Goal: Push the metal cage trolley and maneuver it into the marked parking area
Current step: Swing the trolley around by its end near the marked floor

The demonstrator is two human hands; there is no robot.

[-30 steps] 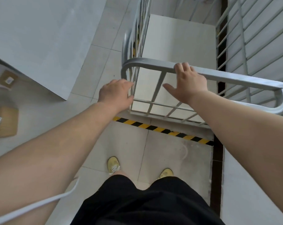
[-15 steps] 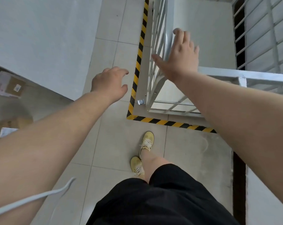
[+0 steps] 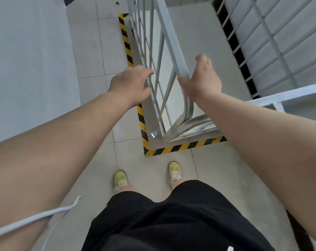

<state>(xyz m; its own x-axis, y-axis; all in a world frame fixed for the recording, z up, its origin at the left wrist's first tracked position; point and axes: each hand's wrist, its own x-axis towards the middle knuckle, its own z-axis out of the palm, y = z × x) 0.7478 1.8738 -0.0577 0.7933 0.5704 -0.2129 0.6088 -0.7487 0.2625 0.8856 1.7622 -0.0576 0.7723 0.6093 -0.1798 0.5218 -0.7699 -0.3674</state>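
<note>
I saw the grey metal cage trolley [image 3: 169, 51] standing upright, its near corner inside the yellow-and-black striped floor marking [image 3: 182, 147] that outlined the parking area on pale tiles.

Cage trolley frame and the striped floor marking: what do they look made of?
Cage trolley: apparently metal tube and bar, painted pale grey, matte; thin straight rails with a bent corner. Striped floor marking: likely adhesive hazard tape, yellow and black, lying flat on pale floor tiles.
</note>
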